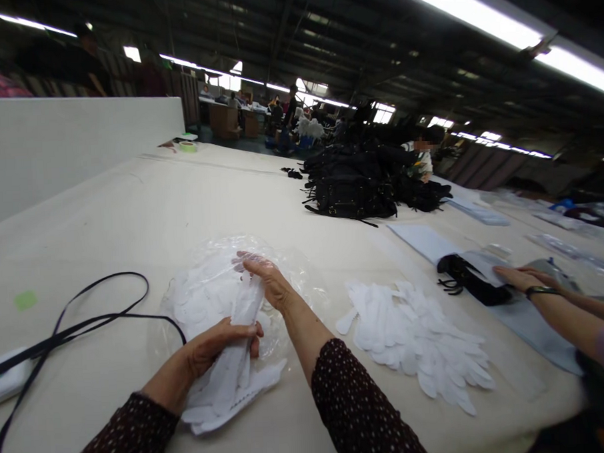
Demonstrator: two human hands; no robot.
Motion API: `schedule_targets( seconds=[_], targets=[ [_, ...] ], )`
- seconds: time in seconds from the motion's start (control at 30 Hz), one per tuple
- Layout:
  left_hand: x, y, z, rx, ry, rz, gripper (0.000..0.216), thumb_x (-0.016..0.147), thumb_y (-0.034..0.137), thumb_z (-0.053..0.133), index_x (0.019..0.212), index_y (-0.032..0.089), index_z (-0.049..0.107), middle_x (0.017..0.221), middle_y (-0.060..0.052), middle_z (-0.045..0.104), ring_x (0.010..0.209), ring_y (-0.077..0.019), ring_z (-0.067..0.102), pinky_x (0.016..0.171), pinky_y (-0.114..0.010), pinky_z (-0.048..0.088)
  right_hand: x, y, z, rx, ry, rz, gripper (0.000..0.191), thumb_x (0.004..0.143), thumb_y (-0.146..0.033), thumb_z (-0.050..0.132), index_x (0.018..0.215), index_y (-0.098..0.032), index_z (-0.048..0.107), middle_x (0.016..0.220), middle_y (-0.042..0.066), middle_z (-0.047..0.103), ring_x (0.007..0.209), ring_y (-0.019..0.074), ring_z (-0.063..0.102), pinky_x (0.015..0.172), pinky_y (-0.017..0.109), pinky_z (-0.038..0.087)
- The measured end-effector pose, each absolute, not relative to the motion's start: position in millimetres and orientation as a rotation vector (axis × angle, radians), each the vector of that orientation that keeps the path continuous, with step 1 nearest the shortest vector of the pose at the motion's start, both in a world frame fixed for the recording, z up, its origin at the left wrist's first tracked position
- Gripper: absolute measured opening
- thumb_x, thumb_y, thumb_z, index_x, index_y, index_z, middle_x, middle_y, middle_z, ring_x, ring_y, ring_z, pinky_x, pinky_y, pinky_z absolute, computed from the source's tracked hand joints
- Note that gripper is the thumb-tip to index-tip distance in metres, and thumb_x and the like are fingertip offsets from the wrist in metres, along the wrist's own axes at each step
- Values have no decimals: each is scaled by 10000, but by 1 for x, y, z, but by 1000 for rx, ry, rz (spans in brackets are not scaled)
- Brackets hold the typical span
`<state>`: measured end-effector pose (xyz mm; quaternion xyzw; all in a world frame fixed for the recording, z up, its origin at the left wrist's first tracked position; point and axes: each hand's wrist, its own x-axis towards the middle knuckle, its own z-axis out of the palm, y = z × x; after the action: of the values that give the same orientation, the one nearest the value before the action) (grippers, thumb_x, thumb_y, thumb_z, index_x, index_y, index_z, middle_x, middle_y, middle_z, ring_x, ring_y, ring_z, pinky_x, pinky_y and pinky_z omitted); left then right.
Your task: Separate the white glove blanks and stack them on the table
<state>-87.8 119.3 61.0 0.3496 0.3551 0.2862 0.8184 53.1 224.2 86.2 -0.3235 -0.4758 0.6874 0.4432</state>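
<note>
My left hand [212,344] is closed around a bundle of thin white strips [248,299] with rounded ends, thumb across the front. The bundle stands tilted above the table. At its upper end is my right hand [267,275], fingers stretched out and apart, palm close to the strips; whether it touches them is hard to tell. Behind both hands lies a clear plastic bag [237,246] with many more white pieces [192,295] in it. Some loose strips [215,417] with notched edges lie below my left hand.
To the right is a fanned pile of white strips [417,341]. A co-worker's hands [519,277] handle a black item [467,279] on grey sheets. Black bags [353,184] are heaped farther back. A black strap [100,315] loops at left, near a green paper note [25,300].
</note>
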Motion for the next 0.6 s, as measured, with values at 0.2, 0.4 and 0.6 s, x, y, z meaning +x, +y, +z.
schedule_targets(
  seconds=[0.2,0.4,0.6],
  targets=[
    [-90,123,61,587,680,643,218,828,268,661,998,139,701,775,-112,727,648,-233,672,563,-323,560,61,233,81,-871,-1329,1778,531,791,-638,620,974,-152,733,972,79,743,901,204,661,854,318,493],
    [-90,124,59,481,715,673,223,823,259,674,990,115,714,786,-121,738,642,-236,682,571,-339,576,61,231,74,-929,-1303,1690,622,772,-670,619,1076,-133,702,876,98,760,771,183,657,759,295,492],
    [-88,125,56,508,733,730,266,801,201,700,1053,113,697,818,-108,735,701,-221,687,636,-316,582,52,223,69,-1008,-1324,1609,517,787,-592,652,1051,-151,713,817,72,747,687,167,639,683,286,486]
  ],
)
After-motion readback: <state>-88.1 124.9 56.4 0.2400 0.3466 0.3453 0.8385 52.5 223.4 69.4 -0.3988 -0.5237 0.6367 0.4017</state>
